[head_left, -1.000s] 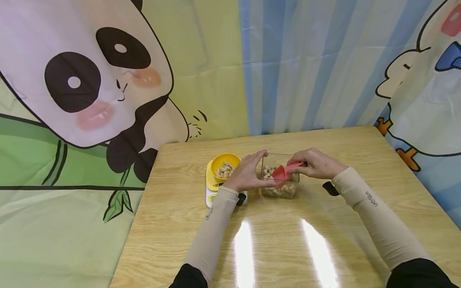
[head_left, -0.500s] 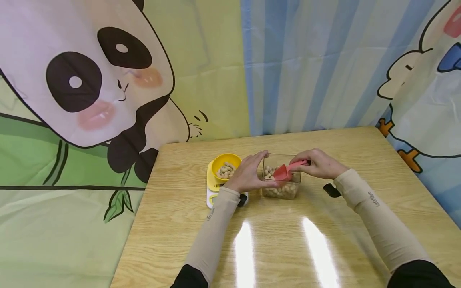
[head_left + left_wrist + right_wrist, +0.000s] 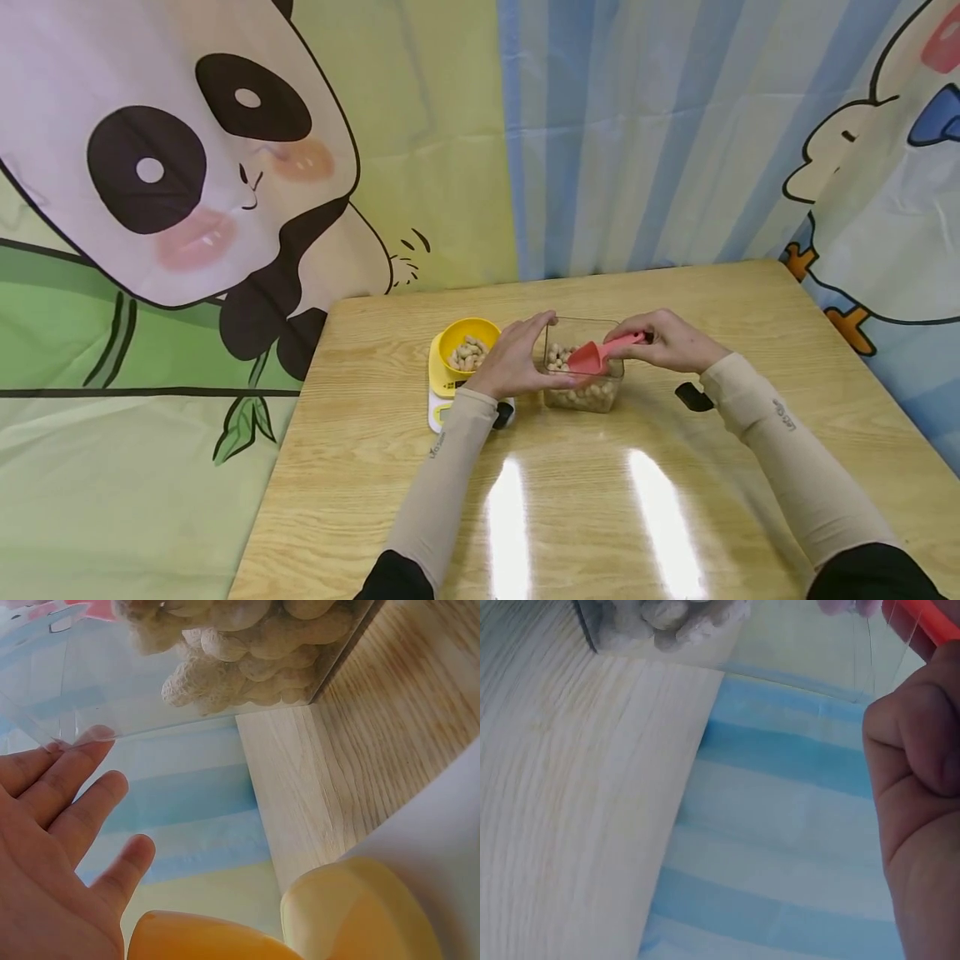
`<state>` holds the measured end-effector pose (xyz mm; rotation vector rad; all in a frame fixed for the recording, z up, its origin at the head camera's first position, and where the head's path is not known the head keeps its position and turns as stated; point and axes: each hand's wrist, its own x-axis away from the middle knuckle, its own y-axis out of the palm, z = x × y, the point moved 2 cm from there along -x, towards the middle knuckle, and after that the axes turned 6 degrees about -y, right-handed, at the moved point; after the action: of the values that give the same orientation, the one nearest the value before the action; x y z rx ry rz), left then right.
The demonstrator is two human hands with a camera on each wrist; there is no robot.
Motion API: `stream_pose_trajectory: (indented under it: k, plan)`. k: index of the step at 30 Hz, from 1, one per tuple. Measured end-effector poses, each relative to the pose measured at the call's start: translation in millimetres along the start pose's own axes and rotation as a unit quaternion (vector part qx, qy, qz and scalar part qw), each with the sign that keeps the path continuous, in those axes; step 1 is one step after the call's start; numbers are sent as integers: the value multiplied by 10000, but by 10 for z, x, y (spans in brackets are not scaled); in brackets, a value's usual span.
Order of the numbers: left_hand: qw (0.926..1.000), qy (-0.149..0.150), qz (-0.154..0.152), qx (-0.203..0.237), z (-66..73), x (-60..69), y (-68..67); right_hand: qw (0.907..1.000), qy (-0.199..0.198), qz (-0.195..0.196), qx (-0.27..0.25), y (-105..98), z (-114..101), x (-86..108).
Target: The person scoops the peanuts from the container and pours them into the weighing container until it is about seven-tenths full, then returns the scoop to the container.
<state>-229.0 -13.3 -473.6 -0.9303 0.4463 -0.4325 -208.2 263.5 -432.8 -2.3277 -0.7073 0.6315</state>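
Observation:
A clear box [image 3: 603, 398] of peanuts in the shell [image 3: 557, 357] stands on the table. My left hand [image 3: 513, 360] holds its left end, thumb along the near side and fingertips at the far corner; the left wrist view shows the ring and little fingers off the wall. Between thumb and fingers my right hand [image 3: 670, 342] grips the handle of a pink scoop [image 3: 587, 359], its blade tilted down inside the box. To the left a yellow bowl [image 3: 445, 340] with some peanuts [image 3: 468, 353] sits on a kitchen scale [image 3: 442, 382], partly behind my left hand.
The wooden table [image 3: 375, 467] reaches back to a printed curtain [image 3: 435, 167] with a panda and blue stripes. My left forearm and wrist cover part of the scale. Two bright light reflections lie on the tabletop.
My right hand has shifted slightly to the right with the scoop, whose blade stays in the box. The left hand keeps its place on the box.

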Motion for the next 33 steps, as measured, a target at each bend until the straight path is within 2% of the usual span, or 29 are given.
stream_pose_trajectory:
  k: [3, 9, 13, 16, 22, 26, 33]
  plan:
    - [10000, -32, 18, -73, -7, 9, -14, 9998, -183, -3, 70, -16, 0, -27]
    - [10000, -28, 17, -66, 8, 4, -4, 9965, -516, -246, 608, -21, -89, -97]
    - [10000, 11, 25, -65, 11, 0, 2, 9966, -593, -316, 469, 3, -113, -99]
    - [10000, -28, 11, -95, 8, 2, -2, 9975, -595, -215, 308, 27, -90, -72]
    - [10000, -53, 5, -81, 17, 12, -6, 9954, -750, 208, 565, 86, -49, -54]
    - [10000, -60, 1, -59, 20, 14, -5, 9961, -763, 217, 385, 103, -69, -60]
    - [9999, -56, -5, -97, 12, 13, -20, 9978, -550, 344, 122, 133, -56, -69]
